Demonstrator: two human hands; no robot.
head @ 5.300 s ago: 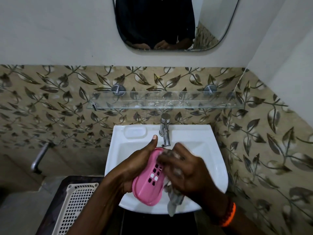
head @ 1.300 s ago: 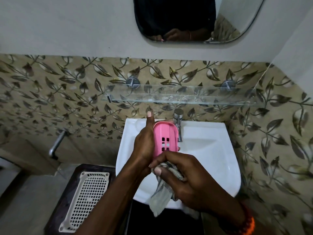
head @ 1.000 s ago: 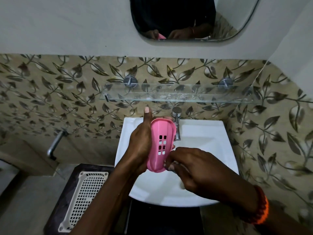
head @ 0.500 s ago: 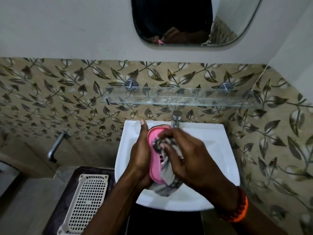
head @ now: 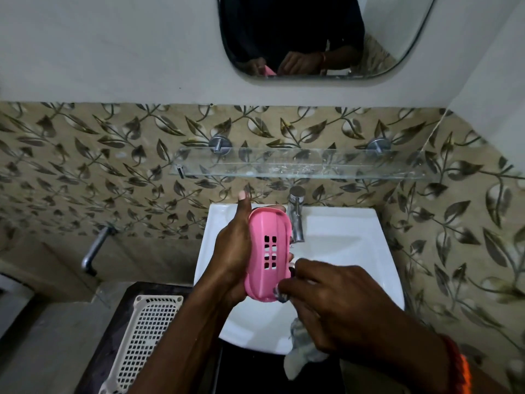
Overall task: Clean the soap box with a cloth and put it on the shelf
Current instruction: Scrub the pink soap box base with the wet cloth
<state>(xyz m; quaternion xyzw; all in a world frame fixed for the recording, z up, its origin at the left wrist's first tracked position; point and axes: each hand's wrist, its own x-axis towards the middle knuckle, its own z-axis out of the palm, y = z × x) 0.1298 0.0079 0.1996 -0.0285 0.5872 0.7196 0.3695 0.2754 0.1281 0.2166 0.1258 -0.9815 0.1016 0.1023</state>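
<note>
A pink soap box (head: 267, 254) with several drain holes stands on end over the white sink (head: 349, 251), its underside facing me. My left hand (head: 231, 251) grips it along its left side, thumb pointing up. My right hand (head: 338, 305) holds a grey cloth (head: 302, 351) bunched under the palm, pressed against the box's lower right end; a tail of cloth hangs below the hand. The glass shelf (head: 298, 167) is fixed to the tiled wall above the sink, with nothing on it.
A chrome tap (head: 295, 214) rises right behind the soap box. A white perforated basket (head: 145, 336) lies on a dark surface at lower left. A metal wall spout (head: 95, 248) sticks out at left. A mirror (head: 318, 35) hangs above.
My right hand with the cloth has slid down from the middle of the soap box to its lower end, uncovering the drain holes. The left hand keeps its grip.
</note>
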